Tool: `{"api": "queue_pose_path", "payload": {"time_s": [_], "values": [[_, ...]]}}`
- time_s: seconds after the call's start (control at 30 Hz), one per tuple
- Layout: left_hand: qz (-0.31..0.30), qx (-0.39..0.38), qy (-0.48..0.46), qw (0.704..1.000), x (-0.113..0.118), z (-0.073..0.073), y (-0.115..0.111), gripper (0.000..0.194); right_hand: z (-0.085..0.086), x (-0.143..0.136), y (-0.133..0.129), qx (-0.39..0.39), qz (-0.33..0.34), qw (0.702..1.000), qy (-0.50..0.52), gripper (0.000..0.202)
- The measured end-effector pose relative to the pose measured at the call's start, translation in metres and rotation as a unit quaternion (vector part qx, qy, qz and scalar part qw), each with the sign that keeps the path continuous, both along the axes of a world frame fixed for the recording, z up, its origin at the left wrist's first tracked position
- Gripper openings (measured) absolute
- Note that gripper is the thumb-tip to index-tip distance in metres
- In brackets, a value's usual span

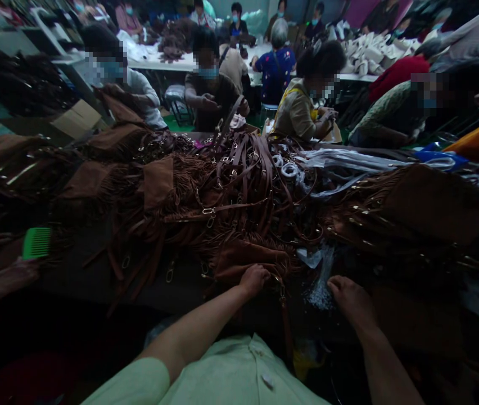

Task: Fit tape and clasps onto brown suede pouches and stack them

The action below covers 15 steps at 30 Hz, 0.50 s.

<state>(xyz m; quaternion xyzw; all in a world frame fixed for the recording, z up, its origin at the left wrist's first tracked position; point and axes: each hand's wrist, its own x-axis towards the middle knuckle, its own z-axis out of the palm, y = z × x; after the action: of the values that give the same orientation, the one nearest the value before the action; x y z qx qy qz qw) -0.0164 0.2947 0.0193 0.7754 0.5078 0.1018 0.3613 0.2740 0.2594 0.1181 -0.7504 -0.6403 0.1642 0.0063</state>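
Observation:
A brown fringed bag [239, 256] lies on the dark table in front of me. My left hand [255, 279] is closed on its near edge, beside a gold clasp [282, 289] with a brown strap hanging from it. To the right, my right hand [349, 297] has its thumb and fingers pressed together at the edge of a pile of small clear plastic pieces [320, 295]. Anything between those fingertips is too small to make out. A clear plastic bag [310, 257] lies behind the pile.
Brown straps with metal clasps [256, 169] heap up behind the bag. More fringed bags [159, 183] lie left, others [437, 205] right. At the far left another person's hand [14, 277] holds a green comb [37, 243]. Several people sit across the table.

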Motion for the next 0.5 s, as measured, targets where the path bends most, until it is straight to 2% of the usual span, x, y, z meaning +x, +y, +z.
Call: {"api": "queue_pose_path", "payload": {"time_s": [0.13,0.23,0.3,0.4,0.47,0.5], "values": [[-0.002,0.001,0.002,1.0,-0.001,-0.001,0.001,0.019,-0.025,-0.029,-0.008,0.0,-0.035,0.982,0.186,0.028],[-0.01,-0.001,-0.003,1.0,-0.003,-0.001,0.003,0.019,-0.046,-0.058,-0.009,-0.019,-0.091,0.944,0.316,0.029],[-0.016,-0.001,-0.011,1.0,-0.004,-0.001,0.004,0.019,-0.057,-0.077,-0.009,-0.032,-0.168,0.887,0.428,0.034],[-0.021,-0.004,-0.021,1.0,-0.006,0.0,0.005,0.019,-0.07,-0.102,-0.006,-0.026,-0.309,0.749,0.585,0.044],[-0.025,-0.008,-0.023,0.999,-0.007,0.001,0.006,0.019,-0.077,-0.115,-0.003,0.01,-0.38,0.676,0.631,0.049],[-0.028,-0.009,-0.026,0.999,-0.008,0.002,0.005,0.019,-0.08,-0.12,-0.002,0.032,-0.404,0.653,0.639,0.051]]}}
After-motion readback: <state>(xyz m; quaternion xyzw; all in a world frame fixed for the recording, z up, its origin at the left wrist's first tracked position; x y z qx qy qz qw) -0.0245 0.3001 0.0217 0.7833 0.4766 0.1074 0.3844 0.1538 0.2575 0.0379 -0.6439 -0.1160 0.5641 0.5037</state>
